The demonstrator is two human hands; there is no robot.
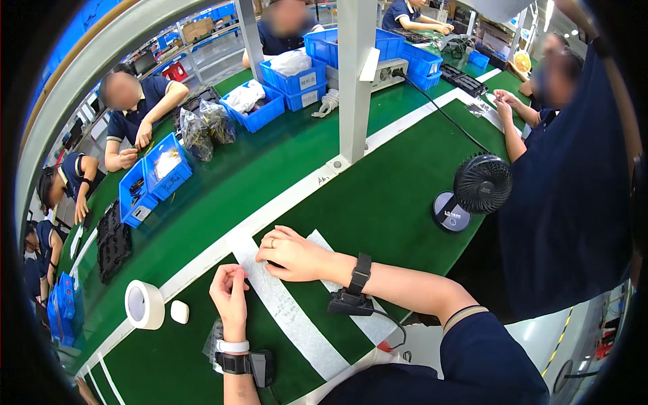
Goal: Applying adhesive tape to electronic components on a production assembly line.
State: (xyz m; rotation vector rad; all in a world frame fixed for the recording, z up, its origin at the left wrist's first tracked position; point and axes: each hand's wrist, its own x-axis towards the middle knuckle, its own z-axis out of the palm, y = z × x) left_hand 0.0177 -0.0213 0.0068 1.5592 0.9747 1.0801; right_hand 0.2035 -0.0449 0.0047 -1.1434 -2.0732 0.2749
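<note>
My left hand is raised beside a long white strip on the green bench mat, its fingers curled and thumb against the index finger. Whatever lies in that pinch, if anything, is too small to make out. Over the far end of the same strip, my right hand bends its fingers down towards the thumb; its fingertips hide what they hold, if anything. A second white strip runs under my right forearm. Some clear plastic packaging lies by my left wrist.
A tape roll and small white case lie left of my hands. Right stands a black fan. Beyond the white metal post are blue bins, plastic bags and black trays. Several co-workers sit around.
</note>
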